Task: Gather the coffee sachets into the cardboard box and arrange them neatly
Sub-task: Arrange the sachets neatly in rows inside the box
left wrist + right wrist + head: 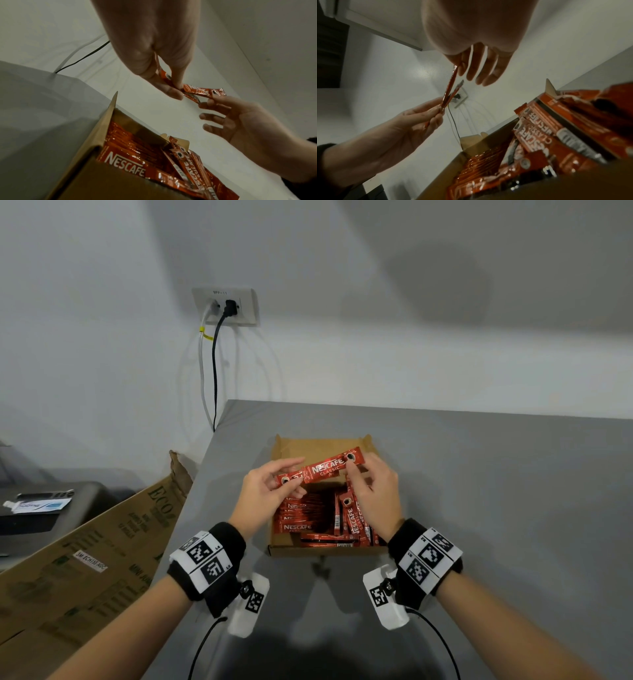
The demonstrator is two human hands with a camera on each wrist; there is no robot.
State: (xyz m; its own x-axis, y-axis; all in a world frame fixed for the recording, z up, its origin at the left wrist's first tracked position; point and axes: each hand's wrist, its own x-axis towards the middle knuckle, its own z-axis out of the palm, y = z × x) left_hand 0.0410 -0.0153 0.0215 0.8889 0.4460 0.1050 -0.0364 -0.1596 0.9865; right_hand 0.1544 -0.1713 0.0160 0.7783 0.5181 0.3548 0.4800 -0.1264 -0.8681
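An open cardboard box [294,445] sits on the grey table, holding several red coffee sachets [301,515]; a flat stack lies at its left, others stand on edge at its right [356,518]. Above the box my left hand [274,484] pinches one end of two red sachets [325,469]. My right hand [366,484] pinches the other end with thumb and forefinger, its remaining fingers spread. In the left wrist view the held sachets [197,91] fan apart slightly over the box [102,132]. The right wrist view shows them edge-on [449,89] above the stacked sachets [537,136].
The grey table [496,508] extends to the right and front of the box. A large printed cardboard carton [85,559] leans at the table's left edge. A wall socket [226,306] with two cables hangs behind. A dark device [44,508] sits at far left.
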